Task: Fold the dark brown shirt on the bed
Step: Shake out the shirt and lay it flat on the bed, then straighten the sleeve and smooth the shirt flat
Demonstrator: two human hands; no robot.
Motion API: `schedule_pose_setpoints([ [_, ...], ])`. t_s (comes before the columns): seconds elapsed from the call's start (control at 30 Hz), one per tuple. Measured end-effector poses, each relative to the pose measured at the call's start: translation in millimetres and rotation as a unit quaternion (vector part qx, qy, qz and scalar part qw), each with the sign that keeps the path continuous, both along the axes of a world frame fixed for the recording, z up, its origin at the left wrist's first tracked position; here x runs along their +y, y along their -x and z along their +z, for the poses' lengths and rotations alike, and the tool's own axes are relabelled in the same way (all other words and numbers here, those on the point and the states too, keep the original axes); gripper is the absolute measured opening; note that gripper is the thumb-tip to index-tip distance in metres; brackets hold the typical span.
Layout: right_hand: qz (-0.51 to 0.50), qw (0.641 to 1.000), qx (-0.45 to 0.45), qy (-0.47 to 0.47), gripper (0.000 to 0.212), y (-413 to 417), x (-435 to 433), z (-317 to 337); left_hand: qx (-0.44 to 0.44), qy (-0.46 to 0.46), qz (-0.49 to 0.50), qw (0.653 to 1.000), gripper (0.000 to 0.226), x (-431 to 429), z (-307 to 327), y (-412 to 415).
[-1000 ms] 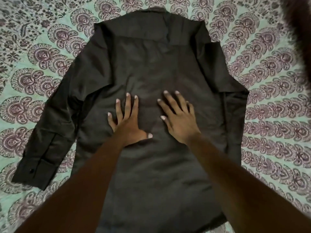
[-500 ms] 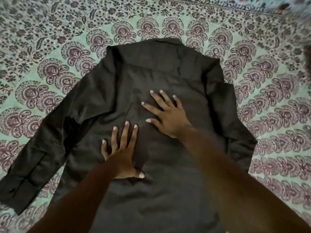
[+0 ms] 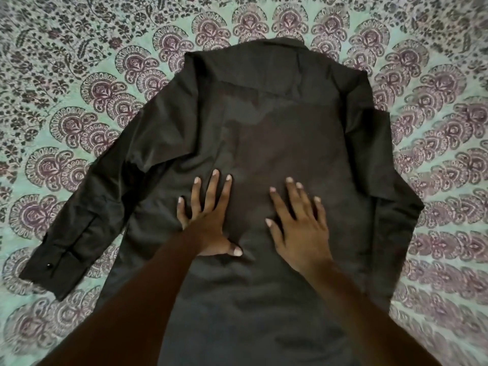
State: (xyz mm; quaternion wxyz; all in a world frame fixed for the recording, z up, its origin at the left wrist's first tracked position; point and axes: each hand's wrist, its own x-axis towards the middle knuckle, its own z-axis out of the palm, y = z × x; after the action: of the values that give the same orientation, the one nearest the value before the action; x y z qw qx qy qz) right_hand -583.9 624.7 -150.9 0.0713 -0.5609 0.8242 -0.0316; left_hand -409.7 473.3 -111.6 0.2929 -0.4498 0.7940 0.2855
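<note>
The dark brown shirt (image 3: 277,122) lies face down on the bed, collar at the far end. Its left sleeve (image 3: 87,223) stretches out toward the lower left, cuff button showing. The right sleeve (image 3: 396,215) lies folded along the right side of the body. My left hand (image 3: 208,217) presses flat on the middle of the shirt's back, fingers spread. My right hand (image 3: 298,223) rests flat beside it, a little to the right, fingers straight. Neither hand grips cloth.
A mint-green bedsheet (image 3: 66,88) with maroon paisley and floral print covers the bed on all sides of the shirt. The shirt's hem runs out of view at the bottom, hidden behind my forearms.
My right hand has slid back down the shirt from the upper back and now lies level with my left hand. The view has shifted slightly.
</note>
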Motion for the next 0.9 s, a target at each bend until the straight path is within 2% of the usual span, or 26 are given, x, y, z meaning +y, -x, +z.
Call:
schedule_pose_setpoints([
  [0.07,-0.141,0.989,0.035,-0.011,0.067,5,47,-5,0.006,0.011,-0.005,1.0,0.166,4,-4,-3],
  [0.17,-0.301,0.953,0.018,0.001,0.075,10,80,0,0.015,0.046,-0.009,0.999,0.164,11,-6,-5],
  [0.2,-0.304,0.953,0.014,-0.003,0.076,1,83,4,0.021,0.071,-0.012,0.997,0.161,17,-6,-8],
  [0.27,-0.191,0.981,0.023,-0.02,0.074,-29,94,5,0.065,0.145,-0.022,0.987,0.144,39,-8,-17],
  [0.33,-0.054,0.998,-0.008,-0.035,0.071,-59,117,4,0.147,0.219,-0.035,0.964,0.107,77,-11,-31],
  [0.4,-0.053,0.997,-0.021,-0.043,0.068,-72,149,4,0.192,0.239,-0.043,0.951,0.078,125,-13,-51],
  [0.5,-0.215,0.975,-0.017,-0.061,0.07,-74,191,18,0.156,0.197,-0.111,0.962,0.083,187,-14,-85],
  [0.57,-0.259,0.962,-0.025,-0.078,0.073,-79,210,22,0.122,0.205,-0.12,0.964,0.089,203,-14,-98],
  [0.7,-0.087,0.989,-0.051,-0.11,0.07,-80,246,30,0.066,0.197,-0.106,0.972,0.095,204,-5,-91],
  [0.73,-0.078,0.988,-0.064,-0.114,0.066,-74,253,33,0.057,0.19,-0.107,0.974,0.096,204,-3,-89],
  [0.8,-0.144,0.981,-0.087,-0.096,0.061,-62,259,41,0.058,0.184,-0.094,0.977,0.098,205,2,-82],
  [0.9,-0.322,0.941,-0.097,0.023,0.057,-35,246,47,0.136,0.179,-0.071,0.972,0.096,210,6,-67],
])
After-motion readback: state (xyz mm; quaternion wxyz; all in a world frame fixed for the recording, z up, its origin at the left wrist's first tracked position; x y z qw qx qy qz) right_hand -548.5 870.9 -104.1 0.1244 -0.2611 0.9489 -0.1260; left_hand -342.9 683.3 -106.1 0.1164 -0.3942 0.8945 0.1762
